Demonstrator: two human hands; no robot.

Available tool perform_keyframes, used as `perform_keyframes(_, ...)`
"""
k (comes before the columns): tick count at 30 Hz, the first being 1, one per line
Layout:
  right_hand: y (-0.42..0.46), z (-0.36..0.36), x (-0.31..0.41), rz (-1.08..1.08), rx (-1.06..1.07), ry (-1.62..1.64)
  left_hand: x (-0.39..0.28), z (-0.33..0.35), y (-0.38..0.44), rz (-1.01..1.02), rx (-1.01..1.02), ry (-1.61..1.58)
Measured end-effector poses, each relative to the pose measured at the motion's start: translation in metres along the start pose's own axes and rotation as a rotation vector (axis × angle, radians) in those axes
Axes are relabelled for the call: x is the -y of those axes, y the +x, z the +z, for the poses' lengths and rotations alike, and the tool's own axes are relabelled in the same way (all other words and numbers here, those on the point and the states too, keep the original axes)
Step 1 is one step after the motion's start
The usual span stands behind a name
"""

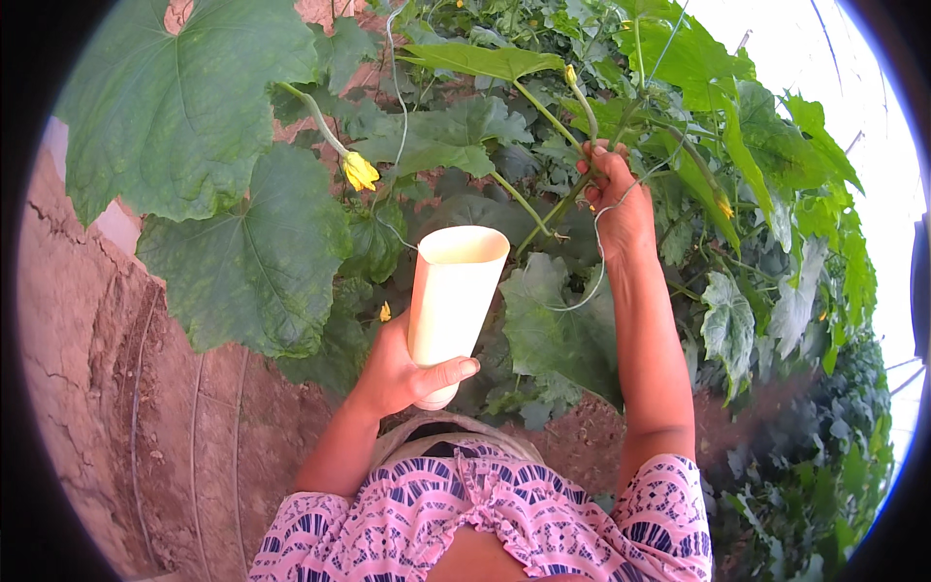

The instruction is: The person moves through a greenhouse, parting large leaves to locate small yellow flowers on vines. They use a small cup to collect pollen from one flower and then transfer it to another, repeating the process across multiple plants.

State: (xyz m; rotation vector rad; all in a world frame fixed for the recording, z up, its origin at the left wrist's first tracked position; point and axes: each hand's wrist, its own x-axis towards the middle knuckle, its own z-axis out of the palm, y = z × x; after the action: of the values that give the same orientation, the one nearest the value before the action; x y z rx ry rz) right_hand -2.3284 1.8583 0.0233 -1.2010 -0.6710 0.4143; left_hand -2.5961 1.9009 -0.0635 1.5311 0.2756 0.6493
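My left hand (407,371) is wrapped around a tall cream-coloured plastic cup (458,298), tilted slightly, its wide mouth upward. What the cup contains cannot be seen. Up and to the right, my right hand (614,182) has its fingers closed on the green stem of a gourd vine (564,207). Just above those fingertips rises a slim young fruit (584,105) with a yellowish bud at its tip. A thin pale string (601,240) loops past my right wrist. Left of the hands hangs another young fruit (320,116) ending in a yellow flower (360,171).
Large gourd leaves (254,247) fill the left side, near the cup. Another string (402,87) hangs among the foliage. Dense vines (807,451) stand at right, before bright greenhouse sheeting (884,240). Thin hoses (195,465) run along the cracked soil (80,349) at lower left.
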Motion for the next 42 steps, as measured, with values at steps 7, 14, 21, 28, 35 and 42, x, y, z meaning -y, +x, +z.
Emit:
perform_keyframes(7, -0.001, 0.003, -0.006, 0.012, 0.019, 0.031, 0.009, 0.001, -0.005, -0.049, 0.025, -0.016)
perform_keyframes(14, -0.008, 0.006, -0.002, -0.069, 0.118, -0.232, 0.017, 0.003, -0.006, -0.011, 0.02, -0.052)
perform_keyframes(21, -0.001, -0.002, 0.0, 0.092, 0.192, -0.055, 0.018, 0.001, -0.009, -0.007, 0.016, -0.049)
perform_keyframes(28, 0.0, -0.011, 0.003, 0.127, 0.25, 0.018, 0.019, -0.004, -0.008, -0.009, 0.015, -0.007)
perform_keyframes(35, -0.004, -0.004, 0.008, 0.093, 0.186, -0.086, 0.016, -0.004, -0.005, -0.01, -0.002, -0.033)
perform_keyframes(42, -0.004, -0.005, 0.005, 0.092, 0.171, -0.023, 0.014, -0.004, -0.003, -0.007, 0.013, -0.02)
